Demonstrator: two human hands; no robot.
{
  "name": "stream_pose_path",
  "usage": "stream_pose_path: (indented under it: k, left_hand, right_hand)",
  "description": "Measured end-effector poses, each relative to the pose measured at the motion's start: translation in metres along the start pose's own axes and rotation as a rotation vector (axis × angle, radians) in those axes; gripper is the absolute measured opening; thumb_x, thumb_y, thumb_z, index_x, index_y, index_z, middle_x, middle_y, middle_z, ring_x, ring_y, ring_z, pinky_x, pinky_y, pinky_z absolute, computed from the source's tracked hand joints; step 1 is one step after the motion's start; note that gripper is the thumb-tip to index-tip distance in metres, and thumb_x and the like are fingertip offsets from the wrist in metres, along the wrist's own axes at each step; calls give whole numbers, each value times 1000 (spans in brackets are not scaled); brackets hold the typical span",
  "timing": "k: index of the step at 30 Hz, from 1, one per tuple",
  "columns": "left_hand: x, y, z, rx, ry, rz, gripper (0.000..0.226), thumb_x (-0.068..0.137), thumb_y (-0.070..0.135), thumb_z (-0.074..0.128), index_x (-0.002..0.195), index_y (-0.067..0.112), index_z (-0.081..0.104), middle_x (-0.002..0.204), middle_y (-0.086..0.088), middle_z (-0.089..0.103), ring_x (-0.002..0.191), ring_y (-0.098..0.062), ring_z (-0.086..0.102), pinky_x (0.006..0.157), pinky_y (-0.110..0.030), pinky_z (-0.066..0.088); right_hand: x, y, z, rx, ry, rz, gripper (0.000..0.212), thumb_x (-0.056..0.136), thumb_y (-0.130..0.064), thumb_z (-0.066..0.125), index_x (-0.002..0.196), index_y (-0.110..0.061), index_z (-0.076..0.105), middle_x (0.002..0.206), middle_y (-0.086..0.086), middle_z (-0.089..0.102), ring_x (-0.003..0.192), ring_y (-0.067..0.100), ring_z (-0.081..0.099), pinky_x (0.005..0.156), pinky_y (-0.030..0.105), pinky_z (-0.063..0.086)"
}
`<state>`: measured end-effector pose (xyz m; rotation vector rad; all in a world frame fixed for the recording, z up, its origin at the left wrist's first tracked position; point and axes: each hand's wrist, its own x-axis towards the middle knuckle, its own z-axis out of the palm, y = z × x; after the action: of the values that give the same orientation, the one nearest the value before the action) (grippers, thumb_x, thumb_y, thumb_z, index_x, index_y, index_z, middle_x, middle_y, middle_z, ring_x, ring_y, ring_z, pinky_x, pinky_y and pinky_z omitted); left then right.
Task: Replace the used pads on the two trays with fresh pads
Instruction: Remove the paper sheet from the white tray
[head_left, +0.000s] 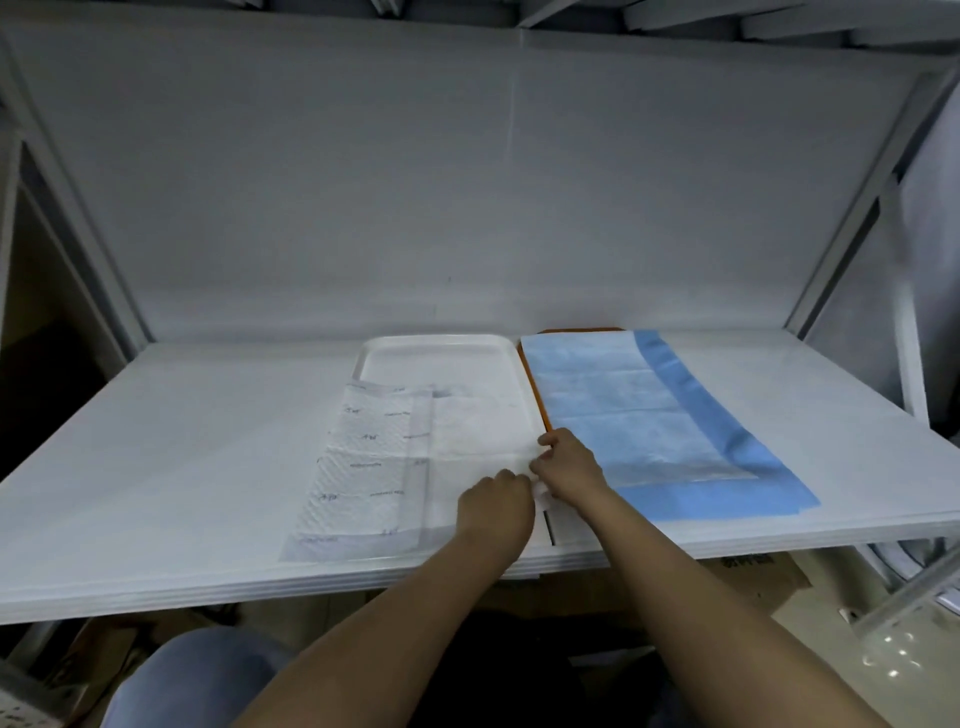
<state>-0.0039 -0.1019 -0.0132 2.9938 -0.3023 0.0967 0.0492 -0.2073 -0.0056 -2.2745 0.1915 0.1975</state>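
Observation:
A white tray lies on the white table, with a white pad partly folded over its near half. To its right an orange tray is almost wholly covered by a blue pad spread flat. My left hand and my right hand meet at the white pad's right near edge. Both pinch the pad's edge between curled fingers, close to the seam between the two trays.
The white table runs wide to the left and right of the trays, with a white back wall behind. A metal frame post stands at the right. Cardboard boxes sit under the table's front edge.

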Motion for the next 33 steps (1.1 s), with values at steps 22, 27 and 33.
stream_pose_path:
  k: [22,27,33]
  left_hand:
    - [-34,-79,-70,-1468,131,-442,43,94,58,35,122,31,50,121,6,58,107,-17,59,88,-38,52]
    - [-35,-117,-88,-1421,11,-473,24,103,37,26,94,35,48,86,16,55,76,0,53,63,-15,39]
    - [-23,-164,-56,-1330,3,-581,68,84,54,53,136,12,46,132,-8,55,117,-24,55,102,-37,42]
  right_hand:
    - [-11,-117,54,77,67,-129,25,91,-19,51,107,-11,67,107,7,67,99,29,61,77,27,42]
    - [-17,-125,83,295,-94,-157,17,87,-20,54,97,-17,68,104,5,67,99,25,63,92,38,50]
    - [-29,-116,97,454,-480,-160,28,97,-22,44,119,-13,59,115,0,61,109,15,55,92,30,47]
